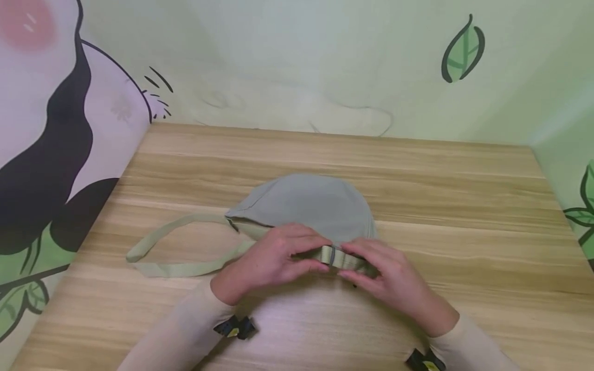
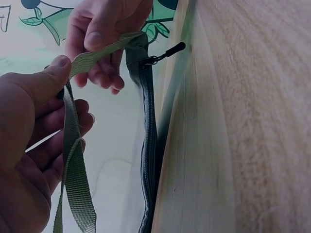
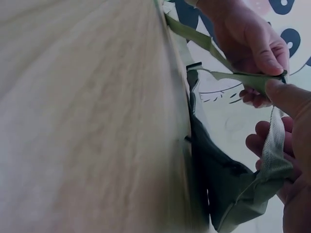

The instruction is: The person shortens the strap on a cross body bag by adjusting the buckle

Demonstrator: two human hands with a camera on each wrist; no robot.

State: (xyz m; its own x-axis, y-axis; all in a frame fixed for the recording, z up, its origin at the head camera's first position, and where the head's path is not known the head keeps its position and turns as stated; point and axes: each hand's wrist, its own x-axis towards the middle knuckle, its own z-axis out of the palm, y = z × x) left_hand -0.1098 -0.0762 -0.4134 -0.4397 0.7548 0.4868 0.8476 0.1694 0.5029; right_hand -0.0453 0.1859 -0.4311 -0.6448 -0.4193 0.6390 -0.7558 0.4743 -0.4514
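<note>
A grey-green zippered bag [image 1: 306,201] with a curved top lies on the table, its light green webbing strap [image 1: 185,269] looping out to the left. My left hand [image 1: 278,255] pinches the strap between thumb and fingers, just left of a dark slider buckle [image 1: 332,255]. On the buckle's other side, my right hand [image 1: 392,268] pinches the webbing close to the bag's right end. In the left wrist view, a zipper [image 2: 148,116] runs along the bag's edge, and its dark pull [image 2: 175,49] sticks out. Part of the bag's lower edge is hidden behind both hands.
The wood-grain table [image 1: 464,206] extends on all sides of the bag. A pale green wall [image 1: 278,62] with a painted leaf [image 1: 463,49] stands behind it, and a painted black-and-white figure [image 1: 69,118] covers the left wall.
</note>
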